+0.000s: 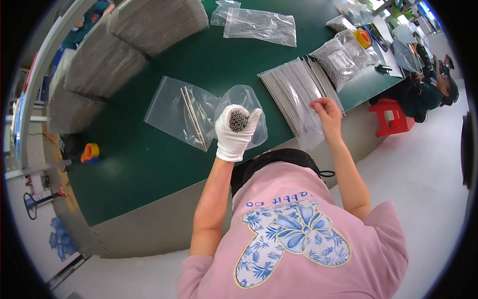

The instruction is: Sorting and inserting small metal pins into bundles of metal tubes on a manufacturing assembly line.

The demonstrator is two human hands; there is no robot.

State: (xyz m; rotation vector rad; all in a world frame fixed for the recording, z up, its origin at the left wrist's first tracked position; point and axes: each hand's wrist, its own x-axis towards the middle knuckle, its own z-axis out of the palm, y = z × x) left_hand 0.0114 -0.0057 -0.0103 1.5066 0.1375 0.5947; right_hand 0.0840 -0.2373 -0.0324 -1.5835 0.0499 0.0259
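Observation:
My left hand [230,145], in a white glove, is wrapped round a bundle of thin metal tubes [238,121], whose hollow ends face up. Behind it a clear plastic bag [242,93] spreads over the green table. To its left lies another clear bag [162,105], with a few slim rods [192,117] on or in it; which, I cannot tell. My bare right hand [330,122] is closed, its thumb and fingers pinched together over the right part of a row of long grey tubes [289,89]. Whatever sits in that pinch is too small to make out. Clear plastic lies under part of the row.
Tall stacks of plastic-wrapped items [154,25] stand at the table's left. Empty clear bags [261,27] lie at the far side. Bags of small grey parts [339,59] and an orange tape roll [363,38] sit far right, near a red stool [391,117] and a person [423,97].

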